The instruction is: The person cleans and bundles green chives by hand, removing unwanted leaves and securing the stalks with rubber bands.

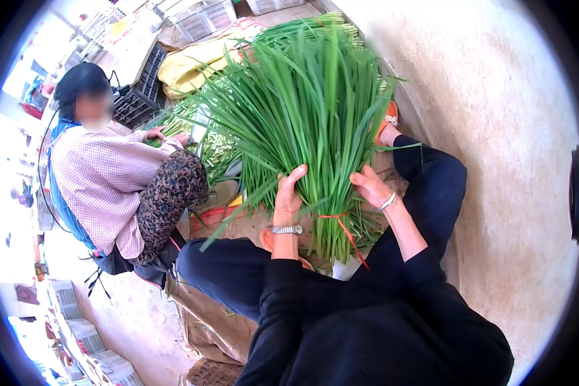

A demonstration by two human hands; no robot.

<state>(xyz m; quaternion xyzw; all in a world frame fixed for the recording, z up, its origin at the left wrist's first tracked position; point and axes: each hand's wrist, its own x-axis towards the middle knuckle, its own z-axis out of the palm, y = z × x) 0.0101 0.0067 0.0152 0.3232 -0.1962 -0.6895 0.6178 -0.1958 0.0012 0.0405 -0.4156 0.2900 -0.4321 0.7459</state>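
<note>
A large bundle of garlic chives (pixel 318 138) stands between my knees, its long green leaves fanning out away from me. Near its cut ends, a red tie (pixel 342 225) goes round the stalks, with a loose tail hanging down. My left hand (pixel 289 193) grips the bundle's left side above the tie, thumb up, a metal-banded watch on the wrist. On the opposite side my right hand (pixel 372 186) clasps the leaves, thumb toward them. The fingers of both hands are mostly hidden behind the leaves. A bracelet (pixel 387 202) circles my right wrist.
To the left a seated person (pixel 119 174) in a checked shirt handles green stalks. More chives (pixel 296 31) lie behind my bundle, beside a yellow sack (pixel 190 69) and a black crate (pixel 138 93). A pale wall (pixel 495 161) rises on the right.
</note>
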